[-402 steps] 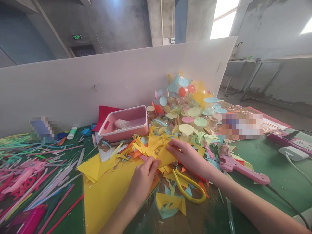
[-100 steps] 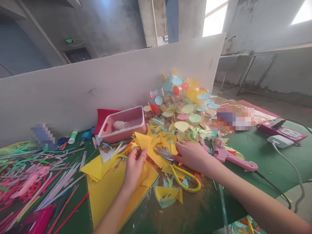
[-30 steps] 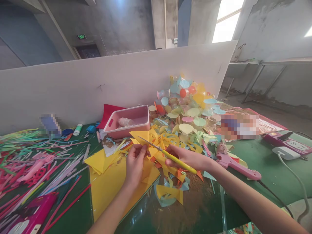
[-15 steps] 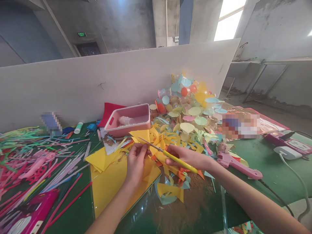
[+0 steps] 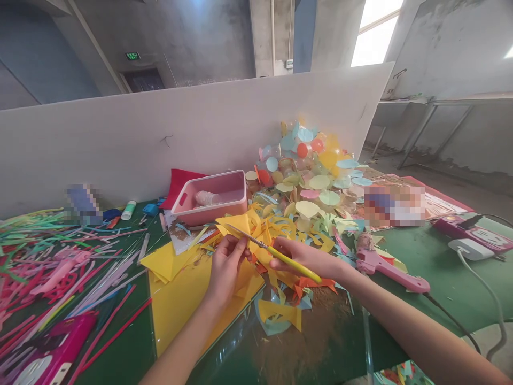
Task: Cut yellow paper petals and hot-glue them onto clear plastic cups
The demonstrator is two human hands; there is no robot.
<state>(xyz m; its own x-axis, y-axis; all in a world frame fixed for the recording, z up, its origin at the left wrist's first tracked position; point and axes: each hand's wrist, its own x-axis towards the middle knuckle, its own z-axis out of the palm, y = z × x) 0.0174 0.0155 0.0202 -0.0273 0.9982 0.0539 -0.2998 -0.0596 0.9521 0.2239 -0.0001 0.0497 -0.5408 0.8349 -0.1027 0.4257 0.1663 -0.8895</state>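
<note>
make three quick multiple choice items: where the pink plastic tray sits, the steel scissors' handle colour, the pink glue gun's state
1. The pink plastic tray sits: A on the floor; B left of the paper circle heap; C right of it.
2. The steel scissors in the right hand have handles: A red; B blue; C yellow.
3. The pink glue gun is: A lying on the green mat; B in a hand; C in the tray.
1 B, heap on its right. 2 C, yellow past the right hand. 3 A, the left hand pinches yellow paper.

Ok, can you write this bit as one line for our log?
left hand: yellow paper | right hand: yellow-handled scissors | nearby: pink glue gun
</note>
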